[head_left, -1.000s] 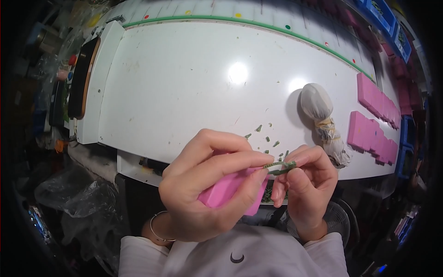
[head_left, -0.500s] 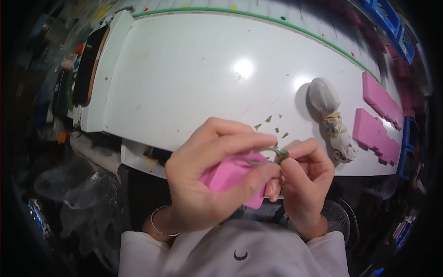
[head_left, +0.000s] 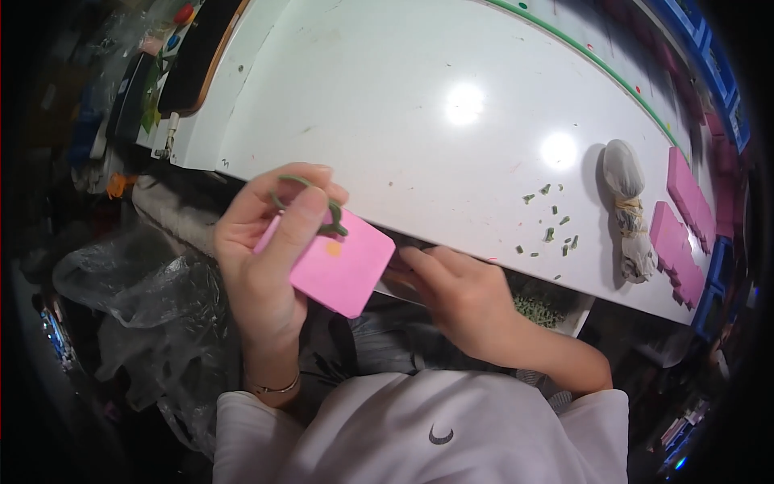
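Observation:
My left hand (head_left: 270, 242) is closed on a flat pink block (head_left: 347, 270) with clipped corners. Its thumb lies across the block's face, beside a small yellowish spot. The same hand holds a thin, curved green piece (head_left: 334, 219), looped like a ring with a thicker lump at one end, against the block. My right hand (head_left: 468, 298) reaches to the opening under the table's front edge, just right of the block. Its fingers are curled and partly blurred; whatever they grip there is hidden in shadow.
Small green scraps (head_left: 550, 234) lie on the white table (head_left: 387, 105). A wrapped grey bundle (head_left: 625, 210) with tied bands and stepped pink blocks (head_left: 677, 254) are at right. Below the edge sits a tray of green bits (head_left: 536, 310). A dark phone-like slab (head_left: 197, 64) stands at left.
My hands have parted: the left moved left with the pink block and green piece; the right let go of the green piece and dropped to the table's front edge. The view has shifted.

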`<state>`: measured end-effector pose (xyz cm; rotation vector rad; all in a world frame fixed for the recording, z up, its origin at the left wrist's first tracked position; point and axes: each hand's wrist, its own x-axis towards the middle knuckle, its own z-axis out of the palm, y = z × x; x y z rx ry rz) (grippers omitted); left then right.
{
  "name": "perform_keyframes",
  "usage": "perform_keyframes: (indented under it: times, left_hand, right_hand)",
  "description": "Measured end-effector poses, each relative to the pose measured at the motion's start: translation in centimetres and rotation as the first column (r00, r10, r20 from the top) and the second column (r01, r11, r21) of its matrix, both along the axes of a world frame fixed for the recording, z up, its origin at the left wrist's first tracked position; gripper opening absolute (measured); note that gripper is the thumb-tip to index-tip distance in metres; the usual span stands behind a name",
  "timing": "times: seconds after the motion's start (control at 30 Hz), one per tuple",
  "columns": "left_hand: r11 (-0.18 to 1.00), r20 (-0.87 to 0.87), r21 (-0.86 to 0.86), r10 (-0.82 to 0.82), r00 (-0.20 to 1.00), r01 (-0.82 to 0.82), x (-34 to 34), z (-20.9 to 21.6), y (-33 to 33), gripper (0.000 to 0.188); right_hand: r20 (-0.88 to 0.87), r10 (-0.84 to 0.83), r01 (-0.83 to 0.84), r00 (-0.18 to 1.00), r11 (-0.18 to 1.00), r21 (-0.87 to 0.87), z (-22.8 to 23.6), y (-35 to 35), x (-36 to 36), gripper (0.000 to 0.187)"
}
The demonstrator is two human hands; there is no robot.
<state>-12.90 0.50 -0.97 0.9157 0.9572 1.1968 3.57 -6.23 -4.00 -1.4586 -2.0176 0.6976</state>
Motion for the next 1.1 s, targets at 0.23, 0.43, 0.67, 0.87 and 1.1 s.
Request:
perform_keyframes:
  times: [0.23, 0.43, 0.67, 0.87, 1.1]
  left_hand:
    - [0.978, -0.222, -0.026, -0.209, 0.952, 0.209, 0.1, 0.6, -1.7, 0.017]
    - [0.967, -0.300, 0.017, -0.237, 0.924, 0.253, 0.8, 1.2, -1.8, 0.016]
    - [0.943, -0.370, 0.097, -0.262, 0.891, 0.318, 1.7, 1.7, -2.2, 0.013]
    - [0.952, -0.354, 0.084, -0.247, 0.902, 0.293, 2.4, 2.1, -2.7, 0.015]
    - [0.927, -0.469, 0.091, -0.282, 0.837, 0.364, 2.8, 2.6, -3.0, 0.020]
  right_hand:
    - [0.031, 0.181, -0.141, 0.983, 0.849, -0.508, -3.5, 0.9, -1.6, 0.019]
    - [-0.128, 0.048, -0.091, 0.991, 0.932, -0.352, -5.0, 0.0, -1.0, 0.019]
    - [-0.179, -0.066, -0.016, 0.982, 0.906, -0.422, -6.1, -1.0, -0.8, 0.021]
    - [-0.152, -0.058, 0.002, 0.987, 0.938, -0.347, -6.3, -1.3, -0.5, 0.017]
    - [-0.264, -0.021, -0.111, 0.964, 0.874, -0.474, -2.7, -1.2, 0.8, 0.022]
